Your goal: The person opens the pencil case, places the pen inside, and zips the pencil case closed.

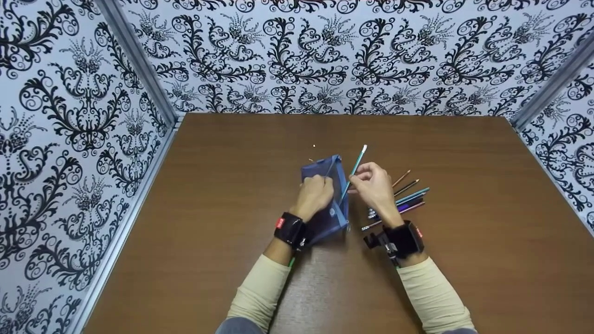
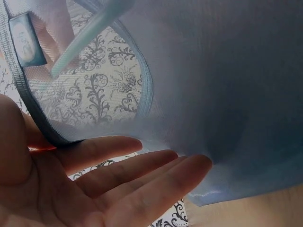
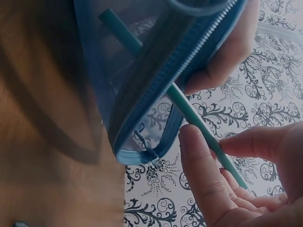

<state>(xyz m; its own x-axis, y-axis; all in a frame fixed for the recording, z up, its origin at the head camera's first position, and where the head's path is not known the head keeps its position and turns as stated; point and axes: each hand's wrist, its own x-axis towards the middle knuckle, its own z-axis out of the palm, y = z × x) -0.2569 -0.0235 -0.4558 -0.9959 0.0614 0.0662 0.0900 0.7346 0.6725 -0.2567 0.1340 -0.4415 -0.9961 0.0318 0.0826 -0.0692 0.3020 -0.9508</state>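
A blue mesh zip pouch (image 1: 320,227) is held up over the table, its zipped mouth spread apart. My left hand (image 1: 315,197) grips the pouch by its upper edge, with the fingers lying along the mesh in the left wrist view. A teal pencil (image 1: 356,166) with a white end is pinched between the thumb and fingers of my right hand (image 1: 375,185). In the right wrist view the far part of the pencil (image 3: 119,30) lies inside the pouch, past the zip (image 3: 189,56), and shows through the mesh.
Several pencils (image 1: 410,200) lie in a loose bunch on the brown table (image 1: 222,185), beside and under my right wrist. A tiny white bit (image 1: 314,145) lies beyond the pouch. Patterned walls (image 1: 325,55) stand behind and at both sides.
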